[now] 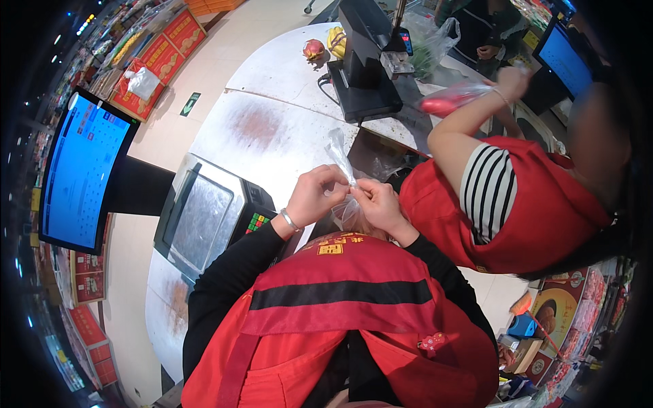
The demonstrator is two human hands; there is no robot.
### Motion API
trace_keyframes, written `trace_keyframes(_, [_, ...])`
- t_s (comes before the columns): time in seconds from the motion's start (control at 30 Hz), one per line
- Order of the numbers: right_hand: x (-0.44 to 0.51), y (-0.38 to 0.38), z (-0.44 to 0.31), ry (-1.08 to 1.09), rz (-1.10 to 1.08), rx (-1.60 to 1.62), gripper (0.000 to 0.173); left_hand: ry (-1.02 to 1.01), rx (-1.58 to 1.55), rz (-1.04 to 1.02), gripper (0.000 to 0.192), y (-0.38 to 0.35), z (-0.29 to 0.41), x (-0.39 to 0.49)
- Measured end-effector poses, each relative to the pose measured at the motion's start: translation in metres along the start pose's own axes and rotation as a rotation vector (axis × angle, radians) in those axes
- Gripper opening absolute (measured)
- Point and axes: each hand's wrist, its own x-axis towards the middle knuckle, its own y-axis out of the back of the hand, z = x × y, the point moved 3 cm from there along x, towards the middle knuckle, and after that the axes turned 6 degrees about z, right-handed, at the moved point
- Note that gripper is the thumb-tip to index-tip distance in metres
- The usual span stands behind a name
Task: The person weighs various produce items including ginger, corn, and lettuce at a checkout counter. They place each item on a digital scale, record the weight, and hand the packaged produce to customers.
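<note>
Both hands meet at the twisted neck of a clear plastic bag (338, 153) in front of my chest. My left hand (317, 196) pinches the neck from the left side, a metal bracelet on its wrist. From the right, my right hand (378, 204) grips the same neck between thumb and finger. The bag's loose top stands up above the fingers. Its lower part hangs below them, partly hidden by my hands and red apron (342, 255); what it holds cannot be made out clearly.
A scale with a metal plate (199, 219) and a monitor (84, 171) stand left. A black terminal (365, 92), a pomegranate (314, 49) and yellow fruit (336, 42) are on the white counter (285, 122). Close on my right, a co-worker (500, 204) holds a bag with red contents (444, 104).
</note>
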Motion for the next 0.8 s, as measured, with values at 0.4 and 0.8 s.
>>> trace_keyframes(0.4, [-0.003,0.000,-0.012,-0.010,-0.141,-0.058,0.013,-0.557,0.466,-0.097,0.015,0.000,0.019,0.006])
trace_keyframes(0.8, [-0.010,-0.003,-0.011,0.034,-0.151,-0.041,0.018,-0.522,0.234,-0.034,0.017,0.007,-0.012,0.007])
